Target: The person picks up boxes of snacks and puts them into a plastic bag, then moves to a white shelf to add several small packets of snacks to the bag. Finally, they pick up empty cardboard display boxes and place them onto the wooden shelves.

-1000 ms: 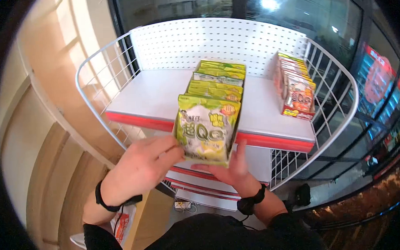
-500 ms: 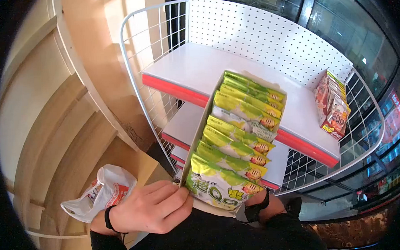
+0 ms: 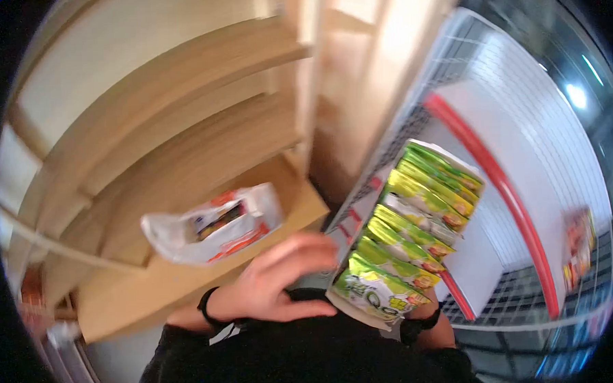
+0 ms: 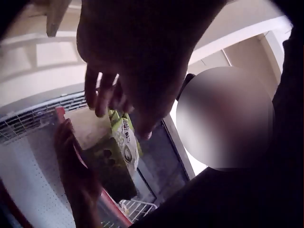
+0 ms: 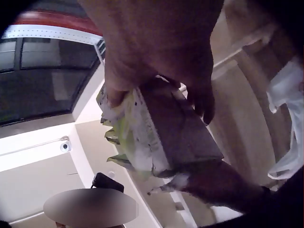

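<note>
A narrow open carton of green-and-yellow candy bags [image 3: 397,228] is held up in front of my body, tilted, the bags standing in one row. My right hand [image 5: 156,57] grips it, thumb on the front face and fingers round the other side, as the right wrist view shows. In the head view the carton hides most of that hand. Just left of the carton's near end is my left hand [image 3: 276,278], fingers loosely bent and thumb spread, holding nothing. From the left wrist view its fingers hang close over the carton's edge [image 4: 88,128].
At the left stands a wooden shelf unit [image 3: 201,138] with stepped boards. A white plastic bag [image 3: 237,246] with items inside lies on its low ledge. To the right is a white wire rack with a red-edged shelf [image 3: 512,196], bearing a box of red candy packs [image 3: 579,248].
The carton has come off the white shelf toward my body, and the view has swung left to the wooden shelves. My left hand has let go of the carton's near edge.
</note>
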